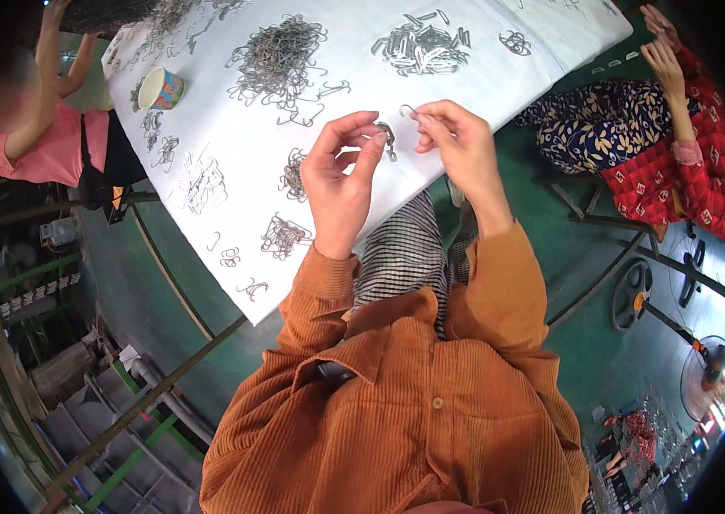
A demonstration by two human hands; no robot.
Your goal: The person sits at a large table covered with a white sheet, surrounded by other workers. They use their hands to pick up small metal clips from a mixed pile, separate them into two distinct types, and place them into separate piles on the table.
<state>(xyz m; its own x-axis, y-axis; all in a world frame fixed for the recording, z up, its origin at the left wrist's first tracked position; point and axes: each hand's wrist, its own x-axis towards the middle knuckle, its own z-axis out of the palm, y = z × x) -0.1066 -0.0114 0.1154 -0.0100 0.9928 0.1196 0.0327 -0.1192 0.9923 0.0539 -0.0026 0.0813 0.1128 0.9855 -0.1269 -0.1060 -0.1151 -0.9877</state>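
Orange corduroy shirt [414, 420] fills the bottom of the head view, collar and one button showing, both sleeves running up toward the hands. Striped fabric [401, 253] on the lap sits between the forearms, just under the table edge.

Left hand [338, 176] is raised over the near edge of the white table [208, 111], thumb and forefinger pinched on a small bent wire clip [389, 139], the other fingers curled loosely. Right hand [457, 141] is just beside it, fingertips pinched on a second wire hook [408, 110] whose curved end sticks up above the thumb. The two pieces are held close together, nearly touching, between the hands at chest height, probably so that the small parts can be seen and lined up; whether they are already linked is too small to tell.

On the table, wire pieces lie sorted by kind: a big tangled heap [278, 58] in the middle, a pile of straighter clips [422, 44] to its right, and small groups [285, 236] near the left hand, within easy reach. Paper cup [159, 88] lies tipped on its side toward the far left.

A person in a pink top [62, 141] sits at the table's left side, arm raised. Another person in red patterned clothing [705, 163] sits at the right, hands up, well apart from the table. A floor fan [710, 368] stands on the green floor at lower right.
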